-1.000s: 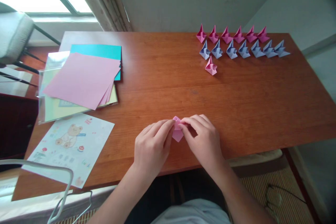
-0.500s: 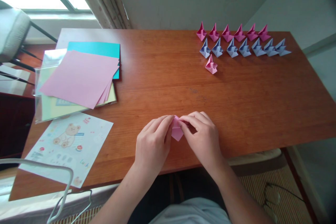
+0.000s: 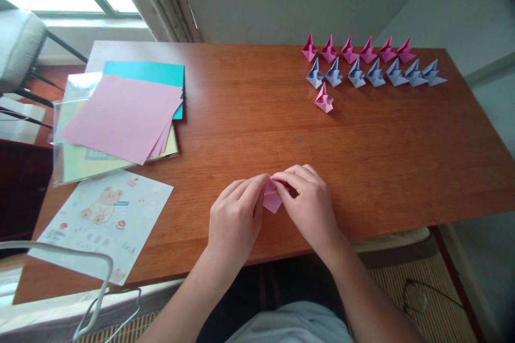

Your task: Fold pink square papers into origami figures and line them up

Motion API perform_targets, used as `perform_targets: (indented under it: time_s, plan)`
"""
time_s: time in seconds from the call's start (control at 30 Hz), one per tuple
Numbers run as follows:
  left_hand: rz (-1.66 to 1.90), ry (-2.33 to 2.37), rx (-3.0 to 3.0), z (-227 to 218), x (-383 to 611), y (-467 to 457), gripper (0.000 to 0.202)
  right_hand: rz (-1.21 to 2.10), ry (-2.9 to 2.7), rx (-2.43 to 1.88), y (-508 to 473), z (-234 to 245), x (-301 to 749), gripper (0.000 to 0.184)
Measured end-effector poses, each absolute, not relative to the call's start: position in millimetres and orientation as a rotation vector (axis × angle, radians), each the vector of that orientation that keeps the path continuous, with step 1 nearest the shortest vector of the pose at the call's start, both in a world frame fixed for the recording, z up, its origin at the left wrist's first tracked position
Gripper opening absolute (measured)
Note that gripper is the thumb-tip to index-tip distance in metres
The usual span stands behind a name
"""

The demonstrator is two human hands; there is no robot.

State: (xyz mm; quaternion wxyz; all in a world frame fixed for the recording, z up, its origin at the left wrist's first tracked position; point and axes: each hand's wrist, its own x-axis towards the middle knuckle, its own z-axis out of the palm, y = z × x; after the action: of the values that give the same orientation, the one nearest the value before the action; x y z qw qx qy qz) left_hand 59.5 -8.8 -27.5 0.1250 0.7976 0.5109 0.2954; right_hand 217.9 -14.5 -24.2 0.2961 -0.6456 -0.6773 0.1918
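A small piece of folded pink origami paper (image 3: pixel 272 201) is held just above the near edge of the wooden table, pointed end toward me. My left hand (image 3: pixel 237 211) pinches its left side with thumb and fingers together. On the other side, my right hand (image 3: pixel 308 198) grips the top right corner between thumb and forefinger. The fingers cover the upper part of the paper. Farther off stands a finished-looking pink origami figure (image 3: pixel 324 99), alone in front of a row of lavender origami figures (image 3: pixel 356 75) and a row of magenta ones (image 3: pixel 350 52).
Loose pink sheets (image 3: pixel 124 118) lie over turquoise paper (image 3: pixel 148 72) and a clear packet (image 3: pixel 80 163) on the table's left. Nearer is a bear-printed sheet (image 3: pixel 132 220). A bent white tube (image 3: pixel 107 262) crosses the lower left, and a chair (image 3: pixel 20 48) stands beyond.
My right hand has shifted slightly up and left, its thumb and forefinger now closer to the left fingertips at the paper's top. My left hand stays nearly still.
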Motion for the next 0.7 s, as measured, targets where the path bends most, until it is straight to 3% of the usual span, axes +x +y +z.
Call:
perform_targets:
  time_s: [0.7]
  plan:
    - [0.852, 1.485, 2.248, -28.3, 60.9, -6.6, 0.021, 0.533, -1.938, -1.702, -4.1, -22.9, 223.8, 0.013]
